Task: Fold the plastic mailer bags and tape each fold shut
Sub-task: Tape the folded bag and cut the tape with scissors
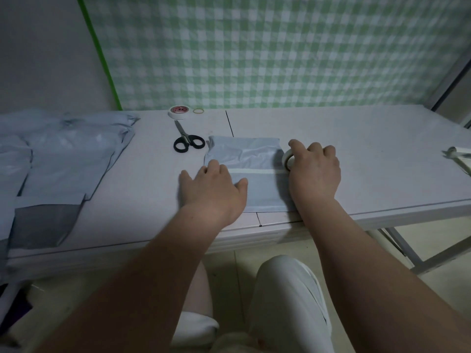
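A folded light-blue mailer bag lies in the middle of the white table. A strip of white tape runs across its fold from left to right. My left hand presses flat on the bag's left part, fingers straight over the tape's left end. My right hand grips a roll of white tape at the bag's right edge, where the strip ends. A pile of unfolded light-blue mailer bags lies at the table's left end.
Black-handled scissors lie just left of the bag's far corner. Behind them sit a second tape roll and a rubber band. A white object lies at the right edge. A checked green curtain hangs behind.
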Motion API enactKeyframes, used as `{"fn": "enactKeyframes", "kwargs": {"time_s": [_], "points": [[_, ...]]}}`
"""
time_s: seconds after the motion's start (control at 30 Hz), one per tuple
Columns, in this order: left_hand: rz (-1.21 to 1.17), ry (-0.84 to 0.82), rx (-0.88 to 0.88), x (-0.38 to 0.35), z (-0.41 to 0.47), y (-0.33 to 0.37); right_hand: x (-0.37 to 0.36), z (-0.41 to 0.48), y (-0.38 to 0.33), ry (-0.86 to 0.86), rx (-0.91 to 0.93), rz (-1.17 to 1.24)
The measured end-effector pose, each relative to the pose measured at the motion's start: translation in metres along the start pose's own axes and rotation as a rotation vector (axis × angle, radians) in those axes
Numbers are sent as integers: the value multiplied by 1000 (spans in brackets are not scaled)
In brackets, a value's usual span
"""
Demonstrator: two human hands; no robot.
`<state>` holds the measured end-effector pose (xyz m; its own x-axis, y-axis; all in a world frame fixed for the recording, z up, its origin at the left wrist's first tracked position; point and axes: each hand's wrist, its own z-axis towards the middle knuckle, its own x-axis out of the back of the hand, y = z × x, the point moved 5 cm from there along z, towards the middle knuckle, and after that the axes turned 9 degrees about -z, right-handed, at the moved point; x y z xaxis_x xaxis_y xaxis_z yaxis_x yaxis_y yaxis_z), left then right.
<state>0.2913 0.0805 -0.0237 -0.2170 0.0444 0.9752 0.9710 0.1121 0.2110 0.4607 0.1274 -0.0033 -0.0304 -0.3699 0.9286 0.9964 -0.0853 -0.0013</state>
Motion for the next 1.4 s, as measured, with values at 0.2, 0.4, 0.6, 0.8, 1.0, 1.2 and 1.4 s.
{"fn": "enactKeyframes", "kwargs": {"time_s": [0.2, 0.4, 0.6, 0.8, 1.0, 1.2, 1.4], "points": [[25, -19, -5, 3, 1, -10, -2, -1, 2, -12, -13, 7], [-121, 151, -1, 34, 22, -28, 13, 6, 0, -23, 4, 86], [-94, 199, 237, 49, 64, -75, 35, 7, -26, 30, 95, 250], [-139, 153, 182, 38, 76, -82, 38, -1, -45, 9, 131, 381], [-713, 343, 58, 60, 45, -55, 40, -6, -55, -200, -34, 855], [-857, 253, -302, 64, 1, 11, 39, -27, -51, -667, -245, 1453], [-765, 106, -559, 57, -5, 56, 35, -34, -4, -648, -483, 1800]]}}
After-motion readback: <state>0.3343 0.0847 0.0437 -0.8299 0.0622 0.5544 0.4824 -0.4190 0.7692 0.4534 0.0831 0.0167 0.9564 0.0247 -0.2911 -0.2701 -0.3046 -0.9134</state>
